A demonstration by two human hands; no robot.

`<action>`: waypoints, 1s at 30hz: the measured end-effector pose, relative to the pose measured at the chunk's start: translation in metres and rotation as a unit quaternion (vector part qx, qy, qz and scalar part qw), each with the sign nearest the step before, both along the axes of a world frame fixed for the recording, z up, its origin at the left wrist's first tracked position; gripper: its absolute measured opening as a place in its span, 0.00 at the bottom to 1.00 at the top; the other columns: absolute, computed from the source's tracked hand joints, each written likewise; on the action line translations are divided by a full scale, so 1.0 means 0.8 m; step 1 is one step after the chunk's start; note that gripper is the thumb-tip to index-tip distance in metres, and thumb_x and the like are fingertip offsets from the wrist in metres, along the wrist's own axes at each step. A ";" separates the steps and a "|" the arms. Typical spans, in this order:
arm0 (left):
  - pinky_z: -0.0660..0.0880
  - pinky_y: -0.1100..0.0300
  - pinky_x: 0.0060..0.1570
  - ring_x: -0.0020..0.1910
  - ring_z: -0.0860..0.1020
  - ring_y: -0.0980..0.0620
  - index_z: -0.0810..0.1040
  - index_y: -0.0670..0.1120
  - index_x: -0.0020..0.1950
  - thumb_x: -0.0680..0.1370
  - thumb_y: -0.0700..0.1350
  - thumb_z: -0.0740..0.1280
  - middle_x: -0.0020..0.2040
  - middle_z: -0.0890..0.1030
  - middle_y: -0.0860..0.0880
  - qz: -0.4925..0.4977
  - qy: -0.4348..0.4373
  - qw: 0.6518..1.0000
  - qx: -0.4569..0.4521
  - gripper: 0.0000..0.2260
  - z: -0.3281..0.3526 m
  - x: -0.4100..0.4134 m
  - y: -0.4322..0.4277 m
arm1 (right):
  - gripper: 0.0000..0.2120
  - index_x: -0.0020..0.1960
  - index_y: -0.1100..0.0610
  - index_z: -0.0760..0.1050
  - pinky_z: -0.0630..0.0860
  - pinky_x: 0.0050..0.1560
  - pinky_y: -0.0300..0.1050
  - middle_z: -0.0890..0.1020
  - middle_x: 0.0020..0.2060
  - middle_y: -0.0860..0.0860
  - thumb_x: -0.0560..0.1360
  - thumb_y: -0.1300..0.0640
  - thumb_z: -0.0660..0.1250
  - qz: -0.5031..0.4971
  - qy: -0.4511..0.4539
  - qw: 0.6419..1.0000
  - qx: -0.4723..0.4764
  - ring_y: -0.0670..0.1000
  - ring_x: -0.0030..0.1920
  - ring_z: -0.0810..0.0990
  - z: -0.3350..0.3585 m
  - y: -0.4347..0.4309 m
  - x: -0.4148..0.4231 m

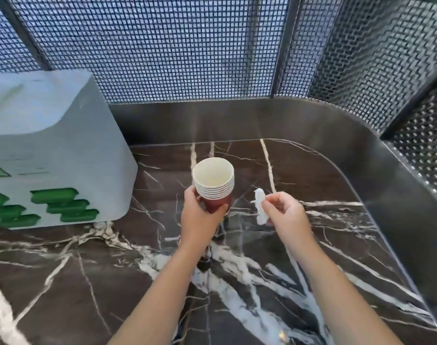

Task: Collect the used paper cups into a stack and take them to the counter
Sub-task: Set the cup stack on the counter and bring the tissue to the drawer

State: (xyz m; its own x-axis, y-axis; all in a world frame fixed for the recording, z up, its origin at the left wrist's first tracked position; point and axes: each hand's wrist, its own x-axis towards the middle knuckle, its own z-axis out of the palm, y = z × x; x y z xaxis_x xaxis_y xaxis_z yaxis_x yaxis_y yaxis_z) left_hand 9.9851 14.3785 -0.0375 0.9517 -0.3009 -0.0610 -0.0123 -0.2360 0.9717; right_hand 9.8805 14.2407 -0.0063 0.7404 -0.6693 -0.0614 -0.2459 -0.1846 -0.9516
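While left hand (200, 216) grips cup stack (213, 181), right hand (285, 214) pinches tissue (260, 206); box (63, 145) print blurred.

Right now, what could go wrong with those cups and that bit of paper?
1. The left hand grips the stack of cups only round the lowest cup. The tall stack might tip or slip out and fall on the counter.
2. The right hand just pinches the crumpled paper with its fingertips, so the paper could easily drop.
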 end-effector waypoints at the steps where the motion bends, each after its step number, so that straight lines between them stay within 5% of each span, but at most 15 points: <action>1: 0.70 0.80 0.36 0.46 0.72 0.71 0.66 0.53 0.60 0.66 0.41 0.76 0.49 0.73 0.67 0.004 0.003 1.000 -0.002 0.28 -0.002 0.008 -0.006 | 0.06 0.39 0.51 0.75 0.78 0.48 0.56 0.80 0.37 0.50 0.73 0.60 0.65 0.000 0.000 1.000 -0.001 0.50 0.40 0.78 0.000 -0.005 0.008; 5: 0.71 0.76 0.38 0.45 0.74 0.68 0.66 0.54 0.58 0.66 0.42 0.76 0.46 0.73 0.68 0.031 -0.004 0.999 0.010 0.28 -0.003 0.034 -0.027 | 0.08 0.37 0.50 0.74 0.78 0.48 0.59 0.80 0.35 0.50 0.73 0.60 0.65 0.007 -0.004 1.000 -0.003 0.52 0.39 0.79 -0.002 -0.022 0.044; 9: 0.72 0.63 0.51 0.52 0.77 0.57 0.66 0.52 0.63 0.66 0.42 0.76 0.50 0.77 0.61 0.039 -0.004 0.999 0.010 0.30 -0.006 0.057 -0.044 | 0.07 0.37 0.50 0.74 0.77 0.48 0.60 0.80 0.37 0.52 0.73 0.59 0.65 0.018 -0.006 1.000 -0.008 0.54 0.41 0.79 -0.007 -0.034 0.076; 15: 0.69 0.67 0.47 0.53 0.76 0.57 0.65 0.56 0.59 0.66 0.40 0.76 0.48 0.73 0.66 0.031 -0.005 0.999 0.005 0.29 -0.016 0.083 -0.058 | 0.08 0.37 0.50 0.74 0.76 0.46 0.54 0.79 0.36 0.51 0.73 0.60 0.64 0.008 -0.016 1.000 0.001 0.51 0.38 0.77 -0.016 -0.053 0.103; 23: 0.70 0.73 0.43 0.45 0.71 0.78 0.62 0.62 0.57 0.67 0.40 0.75 0.46 0.72 0.72 0.030 -0.012 0.999 -0.001 0.29 -0.031 0.083 -0.067 | 0.08 0.37 0.50 0.74 0.74 0.41 0.48 0.78 0.33 0.49 0.73 0.61 0.65 0.003 -0.010 1.000 0.021 0.49 0.34 0.75 -0.031 -0.059 0.106; 30: 0.71 0.62 0.56 0.56 0.73 0.59 0.62 0.60 0.60 0.68 0.40 0.75 0.53 0.71 0.69 0.023 -0.034 0.999 0.001 0.30 -0.029 0.079 -0.069 | 0.07 0.38 0.50 0.74 0.75 0.40 0.46 0.79 0.36 0.51 0.73 0.61 0.64 0.006 0.002 1.000 0.025 0.49 0.36 0.76 -0.035 -0.059 0.102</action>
